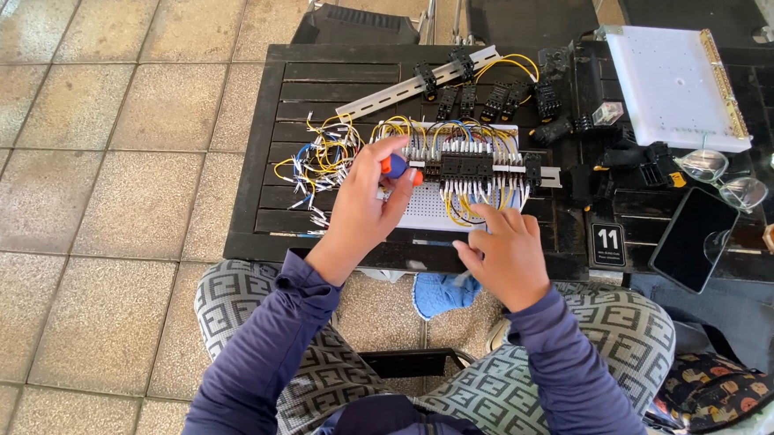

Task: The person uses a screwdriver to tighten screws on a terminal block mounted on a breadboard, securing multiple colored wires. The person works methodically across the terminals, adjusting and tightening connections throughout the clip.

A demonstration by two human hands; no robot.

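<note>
1. While the left hand (363,209) grasps the screwdriver (398,167), its tip meets the wired panel (422,212) near the table's (263,229) front edge.
2. The right hand (504,250), fingers loosely curled and holding nothing, rests on the panel's front edge.

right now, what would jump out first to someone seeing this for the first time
The tangle of yellow, white and blue wires on the white wiring board at the middle of the black slatted table. Over it, the left hand grips a screwdriver with a blue and orange handle, while the right hand rests its fingers at the board's near edge. A bare metal rail lies slanted behind.
</note>
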